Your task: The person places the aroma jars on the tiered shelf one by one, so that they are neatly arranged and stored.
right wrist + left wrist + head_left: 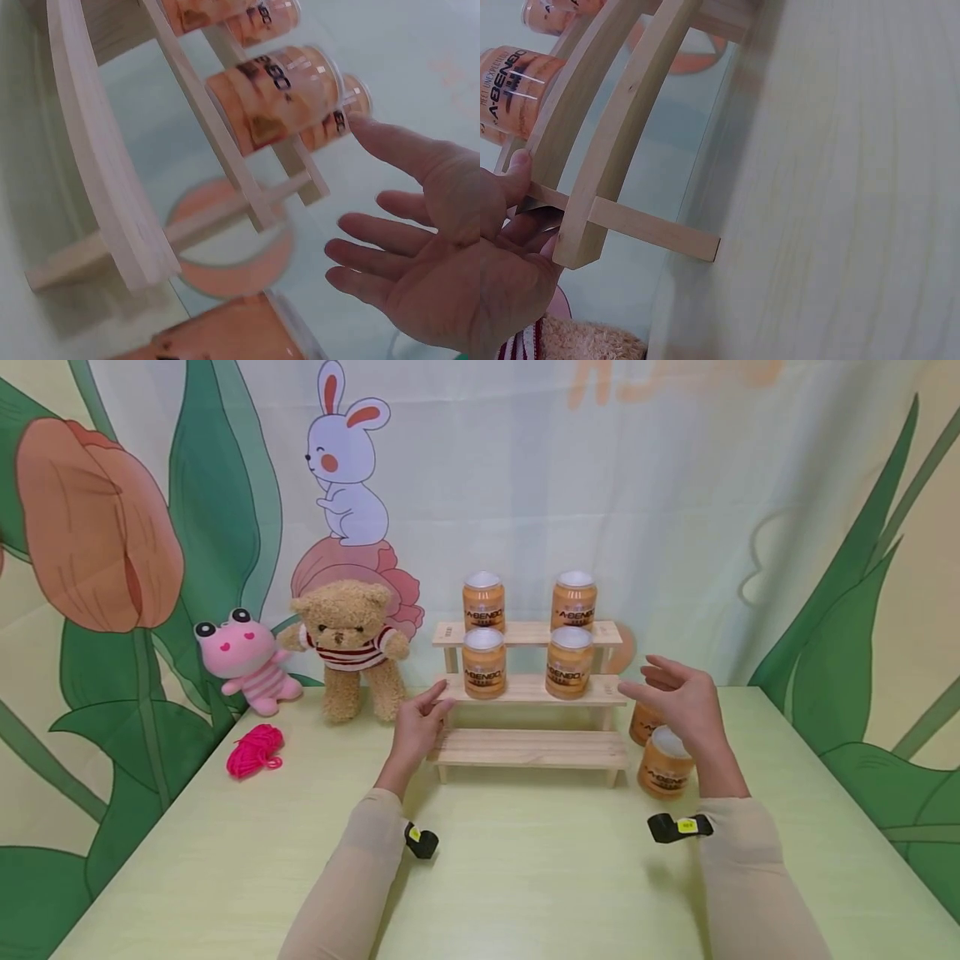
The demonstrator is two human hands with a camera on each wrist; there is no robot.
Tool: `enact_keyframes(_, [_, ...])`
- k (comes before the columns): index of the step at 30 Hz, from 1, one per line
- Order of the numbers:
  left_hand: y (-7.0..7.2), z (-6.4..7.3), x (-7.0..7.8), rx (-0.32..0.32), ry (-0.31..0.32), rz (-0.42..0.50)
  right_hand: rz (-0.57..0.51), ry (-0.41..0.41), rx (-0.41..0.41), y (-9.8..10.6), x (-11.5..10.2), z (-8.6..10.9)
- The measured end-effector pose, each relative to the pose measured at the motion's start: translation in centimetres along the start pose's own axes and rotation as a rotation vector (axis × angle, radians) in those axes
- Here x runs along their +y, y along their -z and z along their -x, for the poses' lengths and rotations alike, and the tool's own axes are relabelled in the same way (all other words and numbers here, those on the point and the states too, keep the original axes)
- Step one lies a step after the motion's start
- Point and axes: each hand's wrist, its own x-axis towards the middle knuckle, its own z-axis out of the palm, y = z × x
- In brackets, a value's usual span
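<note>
A three-tier wooden display rack stands on the table. Two orange cans with silver lids, a left can and a right can, sit upright on its middle shelf. Behind them, two more cans stand on the top shelf. My left hand grips the left end of the middle shelf; in the left wrist view its thumb lies on the shelf, with fingers below. My right hand, fingers spread and holding nothing, hovers beside the rack's right end, near a can in the right wrist view.
Two further cans stand on the table right of the rack, a front one and one behind, partly covered by my right hand. To the left are a teddy bear, a pink frog plush and pink yarn. A printed curtain hangs behind.
</note>
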Motion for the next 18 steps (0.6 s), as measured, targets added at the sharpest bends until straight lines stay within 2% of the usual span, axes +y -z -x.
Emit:
enact_keyframes(10, [0.1,0.1,0.3,-0.011,-0.002,0.013,0.068,-0.005,-0.017,3.4,2.5,-0.4])
enact_keyframes(18, [0.1,0.1,0.0,-0.012,-0.013,0.018,0.081,-0.038,0.037,4.0,4.2,-0.6])
